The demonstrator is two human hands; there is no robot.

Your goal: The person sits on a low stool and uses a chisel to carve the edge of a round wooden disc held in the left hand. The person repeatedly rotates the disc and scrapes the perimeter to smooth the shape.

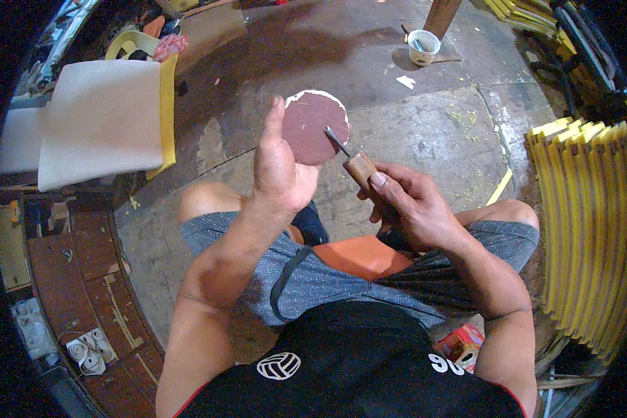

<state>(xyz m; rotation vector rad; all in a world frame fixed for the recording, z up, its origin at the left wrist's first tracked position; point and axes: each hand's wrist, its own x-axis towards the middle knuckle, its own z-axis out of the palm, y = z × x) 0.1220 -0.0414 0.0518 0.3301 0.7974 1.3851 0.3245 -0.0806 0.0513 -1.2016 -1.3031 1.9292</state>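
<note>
A round reddish-brown sanding disc [312, 125] with a ragged white edge lies against my left hand [279, 171], which grips it with the thumb along its left side. The fingers behind the disc are mostly hidden. In my right hand [411, 202] is a hand tool with a wooden handle [360, 169] and a thin metal shaft, its kind not clear. The shaft's tip is over the disc's lower right part and appears to touch its face. An orange sheet [362, 255] rests across my lap, below both hands.
On the right stands a curved stack of yellow-edged foam sheets [585, 230]. A white cup [423, 49] with something in it is on the floor ahead, beside a wooden post [442, 17]. Pale, yellow-edged padding [104, 122] sits at left, above a brown wooden drawer unit [63, 265].
</note>
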